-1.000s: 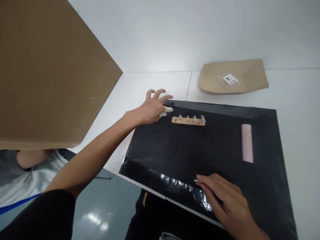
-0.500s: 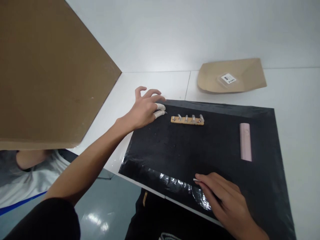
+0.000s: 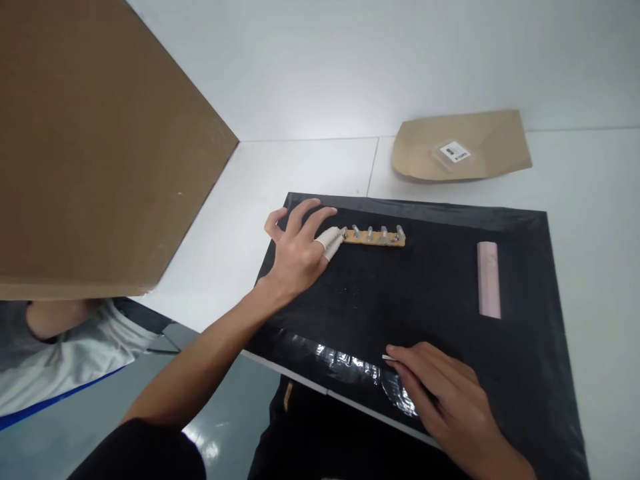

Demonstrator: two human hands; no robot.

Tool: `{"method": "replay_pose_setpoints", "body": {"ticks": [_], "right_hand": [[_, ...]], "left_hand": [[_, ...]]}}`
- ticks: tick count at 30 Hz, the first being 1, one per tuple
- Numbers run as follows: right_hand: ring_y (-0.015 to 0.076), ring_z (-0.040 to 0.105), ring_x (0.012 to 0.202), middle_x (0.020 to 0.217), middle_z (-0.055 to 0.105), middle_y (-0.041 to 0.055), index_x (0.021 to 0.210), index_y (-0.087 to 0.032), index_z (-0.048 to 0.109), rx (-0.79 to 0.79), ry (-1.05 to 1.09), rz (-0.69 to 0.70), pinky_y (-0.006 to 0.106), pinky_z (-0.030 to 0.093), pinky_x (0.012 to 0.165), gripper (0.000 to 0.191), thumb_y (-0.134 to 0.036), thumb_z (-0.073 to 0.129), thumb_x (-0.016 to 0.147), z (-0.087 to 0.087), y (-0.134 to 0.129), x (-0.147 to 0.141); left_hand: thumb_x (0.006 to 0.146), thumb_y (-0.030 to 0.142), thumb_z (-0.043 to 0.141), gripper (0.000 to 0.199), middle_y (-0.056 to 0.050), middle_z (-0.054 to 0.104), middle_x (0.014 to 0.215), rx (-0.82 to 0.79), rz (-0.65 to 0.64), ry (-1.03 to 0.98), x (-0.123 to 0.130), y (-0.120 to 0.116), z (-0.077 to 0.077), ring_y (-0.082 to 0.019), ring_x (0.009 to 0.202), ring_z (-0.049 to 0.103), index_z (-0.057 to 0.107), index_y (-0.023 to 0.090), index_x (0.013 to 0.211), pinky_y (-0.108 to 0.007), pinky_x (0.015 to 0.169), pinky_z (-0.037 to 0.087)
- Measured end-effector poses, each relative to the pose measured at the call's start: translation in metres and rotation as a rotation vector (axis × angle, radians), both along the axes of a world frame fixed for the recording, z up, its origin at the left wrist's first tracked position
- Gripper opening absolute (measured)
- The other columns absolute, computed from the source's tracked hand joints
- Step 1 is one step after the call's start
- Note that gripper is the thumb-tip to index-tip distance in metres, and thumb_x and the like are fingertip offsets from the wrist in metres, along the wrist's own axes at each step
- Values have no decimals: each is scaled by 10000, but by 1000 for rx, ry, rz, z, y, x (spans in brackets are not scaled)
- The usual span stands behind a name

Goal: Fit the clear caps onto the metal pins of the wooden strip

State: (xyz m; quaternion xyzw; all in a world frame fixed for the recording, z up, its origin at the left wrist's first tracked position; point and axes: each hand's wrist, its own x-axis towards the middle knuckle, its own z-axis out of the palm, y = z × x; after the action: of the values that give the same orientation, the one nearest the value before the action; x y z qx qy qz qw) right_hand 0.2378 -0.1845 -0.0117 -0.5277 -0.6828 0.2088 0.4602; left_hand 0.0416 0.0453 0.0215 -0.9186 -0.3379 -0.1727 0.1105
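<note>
On glossy black sheeting [image 3: 420, 287], left hand [image 3: 300, 257] apparently touches ridged strip [image 3: 375, 238].

Two bare hands work over a black mat [image 3: 425, 293]. The left forearm [image 3: 210, 360], emerging from a black sleeve [image 3: 145, 453], slants up to the mat's far left part. There the left hand [image 3: 299, 259] is back-up, its thumb and index finger, in white coverings [image 3: 327, 241], pinched together; its other fingers arch apart. Over the mat's near side, the right hand [image 3: 450, 393] points leftward, thumb and index finger pinched.
</note>
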Motion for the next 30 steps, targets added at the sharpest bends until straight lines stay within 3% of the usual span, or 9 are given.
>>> {"method": "replay_pose_setpoints", "body": {"ticks": [12, 18, 22, 25, 30], "right_hand": [[125, 714, 746, 893, 757, 33, 1225, -159, 706, -13, 10, 7, 260, 601, 662, 272, -50, 582, 1010, -1, -1, 0], [126, 711, 717, 875, 754, 21, 1214, -163, 713, -17, 25, -2, 255, 594, 647, 267, -59, 597, 999, 1, 0, -1], [128, 703, 723, 872, 747, 30, 1229, -154, 698, -8, 5, 8, 261, 587, 642, 266, -52, 577, 1015, 1, -1, -1], [128, 698, 738, 885, 743, 38, 1244, -149, 679, -5, -17, 18, 266, 583, 654, 265, -48, 571, 1024, -1, -2, 0], [120, 685, 743, 890, 736, 41, 1241, -132, 667, -6, -29, 23, 266, 569, 659, 249, -45, 574, 1027, -3, -2, 0]], "left_hand": [[953, 331, 659, 149, -16, 662, 1452, -106, 43, 24, 2, -3, -2, -387, 1449, 462, 750, 361, 1067, -665, 1102, 178], [923, 455, 732, 284, -69, 645, 1456, -219, 41, -134, -1, -10, 19, -395, 1441, 444, 716, 331, 1178, -622, 1112, 267], [847, 553, 801, 662, -160, 403, 1659, -416, -36, 27, -4, 11, 34, -457, 1519, 285, 592, 275, 1411, -665, 1157, 249], [861, 502, 801, 640, -170, 336, 1692, -496, -82, 168, -2, 35, 38, -476, 1542, 226, 597, 263, 1418, -701, 1166, 216], [838, 457, 824, 599, -145, 363, 1683, -569, -153, 250, 12, 61, 38, -475, 1548, 229, 648, 274, 1380, -721, 1183, 179]]}}
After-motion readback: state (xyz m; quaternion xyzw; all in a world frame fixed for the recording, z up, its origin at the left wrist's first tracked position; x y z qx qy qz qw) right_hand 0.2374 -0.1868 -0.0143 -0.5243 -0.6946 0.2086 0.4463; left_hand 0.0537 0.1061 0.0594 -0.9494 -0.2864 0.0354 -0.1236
